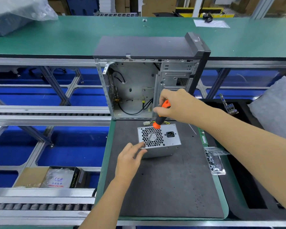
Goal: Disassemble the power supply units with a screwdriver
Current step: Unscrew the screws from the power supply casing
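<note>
**Hands at PSU corner, screwdriver engaged**

Right hand grips the orange-and-black handle of the screwdriver, fingers curled round it. Shaft slants down-left; tip sits at the near-left corner of the PSU. Left hand has fingers loosely extended, index fingertip touching that corner beside the tip. PSU stands on the grey mat on the surface, fan grille up, in front of the open case. Clear tray of screws lies right of the mat.
</note>
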### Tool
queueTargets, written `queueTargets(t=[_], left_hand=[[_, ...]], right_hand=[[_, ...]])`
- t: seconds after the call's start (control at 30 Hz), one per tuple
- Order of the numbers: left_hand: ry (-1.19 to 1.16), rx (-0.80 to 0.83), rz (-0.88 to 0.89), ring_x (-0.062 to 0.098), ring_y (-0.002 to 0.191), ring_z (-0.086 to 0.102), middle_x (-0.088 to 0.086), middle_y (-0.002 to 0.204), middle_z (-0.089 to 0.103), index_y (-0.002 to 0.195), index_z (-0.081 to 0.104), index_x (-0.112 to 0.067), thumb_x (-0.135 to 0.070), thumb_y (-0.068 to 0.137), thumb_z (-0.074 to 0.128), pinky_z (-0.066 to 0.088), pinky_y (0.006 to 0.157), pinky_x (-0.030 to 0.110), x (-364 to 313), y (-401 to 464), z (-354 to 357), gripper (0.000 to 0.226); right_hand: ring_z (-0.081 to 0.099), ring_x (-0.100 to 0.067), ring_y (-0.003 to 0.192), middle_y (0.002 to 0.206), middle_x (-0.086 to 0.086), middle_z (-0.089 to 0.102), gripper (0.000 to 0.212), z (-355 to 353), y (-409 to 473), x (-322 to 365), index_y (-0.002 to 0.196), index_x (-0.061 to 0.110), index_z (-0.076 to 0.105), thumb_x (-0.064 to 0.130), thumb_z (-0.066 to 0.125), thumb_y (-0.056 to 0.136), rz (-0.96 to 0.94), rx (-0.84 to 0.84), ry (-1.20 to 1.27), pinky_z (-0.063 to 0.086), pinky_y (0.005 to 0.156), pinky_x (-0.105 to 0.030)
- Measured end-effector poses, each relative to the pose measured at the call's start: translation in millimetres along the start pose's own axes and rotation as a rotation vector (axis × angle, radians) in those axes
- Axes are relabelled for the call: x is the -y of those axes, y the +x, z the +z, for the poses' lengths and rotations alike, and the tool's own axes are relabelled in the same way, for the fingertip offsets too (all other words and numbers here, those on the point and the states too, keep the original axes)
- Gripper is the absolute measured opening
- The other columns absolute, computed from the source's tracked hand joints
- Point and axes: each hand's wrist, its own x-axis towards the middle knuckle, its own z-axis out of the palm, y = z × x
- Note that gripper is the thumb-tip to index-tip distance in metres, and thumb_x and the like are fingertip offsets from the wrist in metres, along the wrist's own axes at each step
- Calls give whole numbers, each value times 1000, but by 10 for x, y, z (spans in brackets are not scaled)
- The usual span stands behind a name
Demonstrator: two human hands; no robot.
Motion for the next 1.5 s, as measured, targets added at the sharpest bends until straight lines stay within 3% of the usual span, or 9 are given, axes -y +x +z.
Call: queueTargets(t=[0.23, 0.4, 0.5, 0.67, 0.9, 1.1, 1.27, 1.37, 1.5], left_hand=[[-89, 266, -310, -1, 75, 46, -12, 78, 40, 147, 46, -33, -40, 82, 79, 38, 68, 11, 78, 95, -20, 74], [-188, 519, -461, 15, 129, 49, -2, 140, 54, 155, 3, -49, -53, 61, 90, 45, 106, 39, 112, 387, -19, 128], [-181, 580, -469, 8, 129, 51, -14, 139, 56, 152, 22, -47, -48, 59, 93, 45, 110, 38, 179, 471, 0, 116], [-262, 588, -439, -21, 101, 56, -44, 105, 61, 104, 34, -81, -39, 60, 94, 40, 75, -4, 225, 489, -25, 85], [-294, 568, -421, -19, 93, 58, -43, 102, 62, 107, 40, -75, -39, 62, 93, 39, 70, -3, 182, 517, -65, 78], [-282, 565, -455, -7, 96, 64, -29, 106, 69, 112, 42, -68, -43, 58, 93, 43, 73, 1, 233, 517, -24, 78], [-320, 584, -466, -5, 101, 65, -26, 108, 70, 116, 44, -64, -37, 61, 94, 45, 77, 2, 253, 522, -5, 79], [-324, 582, -458, -14, 94, 62, -35, 102, 67, 113, 43, -67, -34, 63, 94, 44, 72, 0, 263, 513, -11, 78], [-332, 587, -472, -8, 102, 63, -29, 108, 69, 120, 42, -61, -33, 63, 94, 44, 77, 1, 283, 503, 14, 83]], right_hand=[[49, -17, 62, 69, -1, 49, 65, 32, 50, 618, 73, 25, 42, 90, 43, 70, -139, 9, -132, 30, 48, -29], [38, -22, 58, 67, -2, 35, 68, -36, 175, 848, 65, 18, 35, 83, 31, 84, -122, 29, -438, 34, 56, -33], [41, -27, 65, 70, -2, 32, 62, -89, 211, 844, 69, 15, 34, 73, 43, 89, -109, 98, -473, 36, 60, -35], [34, -18, 55, 71, -3, 35, 48, -122, 164, 731, 82, 15, 42, 62, 51, 92, -141, 115, -420, 25, 47, -31], [55, -25, 76, 83, 4, 43, 27, -113, 151, 717, 99, 28, 40, 47, 58, 92, -299, 296, -327, 43, 57, -36], [33, -16, 54, 69, 0, 36, 65, -190, 71, 691, 86, 18, 46, 82, 32, 83, -205, 183, -621, 24, 46, -30], [55, -27, 82, 96, -5, 54, 33, -192, 56, 708, 112, 18, 44, 43, 58, 94, -275, 337, -416, 47, 65, -39], [53, -25, 85, 98, -1, 51, 47, -213, 18, 722, 110, 22, 43, 55, 65, 85, -228, 357, -285, 46, 66, -39], [36, -22, 66, 75, -2, 35, 72, -202, 17, 774, 114, 14, 55, 70, 16, 90, -196, 236, -649, 34, 58, -37]])
